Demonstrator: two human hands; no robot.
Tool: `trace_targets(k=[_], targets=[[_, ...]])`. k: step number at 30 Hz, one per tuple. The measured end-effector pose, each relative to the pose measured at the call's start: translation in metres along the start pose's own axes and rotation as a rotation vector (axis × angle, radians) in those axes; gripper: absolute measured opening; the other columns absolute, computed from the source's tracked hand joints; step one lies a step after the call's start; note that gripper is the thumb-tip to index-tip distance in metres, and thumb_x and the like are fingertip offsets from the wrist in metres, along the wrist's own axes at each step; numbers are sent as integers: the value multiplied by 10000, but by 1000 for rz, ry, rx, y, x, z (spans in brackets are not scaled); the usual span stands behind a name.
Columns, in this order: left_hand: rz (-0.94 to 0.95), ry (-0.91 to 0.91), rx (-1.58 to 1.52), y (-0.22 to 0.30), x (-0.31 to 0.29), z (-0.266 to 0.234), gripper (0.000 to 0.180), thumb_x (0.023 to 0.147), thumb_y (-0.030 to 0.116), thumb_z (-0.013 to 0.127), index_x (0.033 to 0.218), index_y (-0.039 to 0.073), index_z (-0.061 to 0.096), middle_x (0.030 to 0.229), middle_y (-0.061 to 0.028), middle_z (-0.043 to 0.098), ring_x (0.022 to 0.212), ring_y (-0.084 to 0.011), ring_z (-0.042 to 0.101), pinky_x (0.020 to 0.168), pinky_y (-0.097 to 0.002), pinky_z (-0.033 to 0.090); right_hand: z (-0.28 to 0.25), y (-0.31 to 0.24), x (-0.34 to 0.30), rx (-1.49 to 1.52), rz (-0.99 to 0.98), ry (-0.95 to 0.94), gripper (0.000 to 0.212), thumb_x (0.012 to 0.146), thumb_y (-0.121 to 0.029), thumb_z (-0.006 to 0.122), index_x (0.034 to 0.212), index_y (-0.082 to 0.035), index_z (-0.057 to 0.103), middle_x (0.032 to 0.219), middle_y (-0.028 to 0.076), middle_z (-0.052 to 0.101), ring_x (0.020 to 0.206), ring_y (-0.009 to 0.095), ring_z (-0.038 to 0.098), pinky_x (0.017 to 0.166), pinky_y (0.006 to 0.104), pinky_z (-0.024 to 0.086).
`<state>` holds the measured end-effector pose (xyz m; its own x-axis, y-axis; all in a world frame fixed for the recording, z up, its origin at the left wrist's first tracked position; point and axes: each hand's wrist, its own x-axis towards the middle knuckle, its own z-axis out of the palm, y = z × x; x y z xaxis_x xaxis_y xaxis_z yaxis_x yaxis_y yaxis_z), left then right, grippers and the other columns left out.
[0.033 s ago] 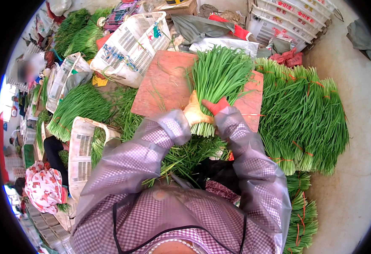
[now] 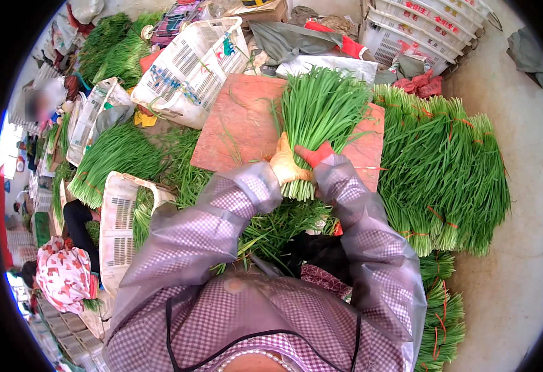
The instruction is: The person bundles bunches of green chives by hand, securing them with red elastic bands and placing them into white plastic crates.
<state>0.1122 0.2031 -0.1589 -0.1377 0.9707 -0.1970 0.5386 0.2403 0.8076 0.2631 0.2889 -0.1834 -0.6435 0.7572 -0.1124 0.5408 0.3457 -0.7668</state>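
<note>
A thick bunch of garlic chives (image 2: 324,105) rests over a reddish board (image 2: 247,111), its leaves fanning away from me and the pale cut stem ends (image 2: 298,190) toward me. My left hand (image 2: 287,164), in a cream-yellow glove, is closed round the lower stems. On the other side my right hand (image 2: 317,154), in a red-orange glove, grips the same bunch just above the left, its thumb across the stems. Some fingers of both hands are hidden behind the bunch. A thin red tie (image 2: 370,168) lies on the board's right part.
Tied bunches of chives (image 2: 445,167) are stacked to the right by the wall, more (image 2: 439,322) lower down. Loose chives (image 2: 284,229) lie below the board. White plastic crates (image 2: 191,71) (image 2: 119,217) stand left. Stacked baskets (image 2: 420,31) are behind. A person (image 2: 67,273) sits at far left.
</note>
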Motion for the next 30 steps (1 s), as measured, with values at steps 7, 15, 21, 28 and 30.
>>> trace_targets(k=[7,15,21,28,30], targets=[[-195,42,103,24,-13,1,1399,510,381,878,1472,-32,-50,1514,-239,180,1380,-379,251,1130,-375,263,-56,-17,-4,-318,-76,-218,566,764,-234,678,1308,-173,537,1236,197,545,1076,333,593,884,406,501],[-241,-3,71,26,-6,-3,1363,539,346,867,1473,-25,-54,1511,-236,188,1376,-375,253,1138,-363,252,-100,-23,-48,146,488,-385,290,896,-237,526,1069,-53,667,821,127,693,772,224,687,606,336,544],[-159,11,23,14,-1,0,1395,488,366,893,1465,-35,-19,1464,-248,295,1337,-376,335,1120,-368,290,-49,-19,-85,248,494,-501,282,882,-240,530,1025,-45,676,805,144,694,830,260,685,682,353,538],[-23,93,-238,-10,-4,7,1218,514,219,863,1432,12,90,1300,-192,477,1219,-309,472,1044,-363,378,-20,-24,-60,-33,149,-422,278,872,-232,536,1020,-42,675,835,156,695,852,282,681,724,363,530],[-187,98,-71,22,-11,2,1208,519,244,852,1441,31,101,1308,-236,461,1237,-360,450,1051,-395,376,-25,-21,-53,-160,83,-431,277,869,-230,537,1019,-41,674,844,160,695,858,288,679,736,366,528]])
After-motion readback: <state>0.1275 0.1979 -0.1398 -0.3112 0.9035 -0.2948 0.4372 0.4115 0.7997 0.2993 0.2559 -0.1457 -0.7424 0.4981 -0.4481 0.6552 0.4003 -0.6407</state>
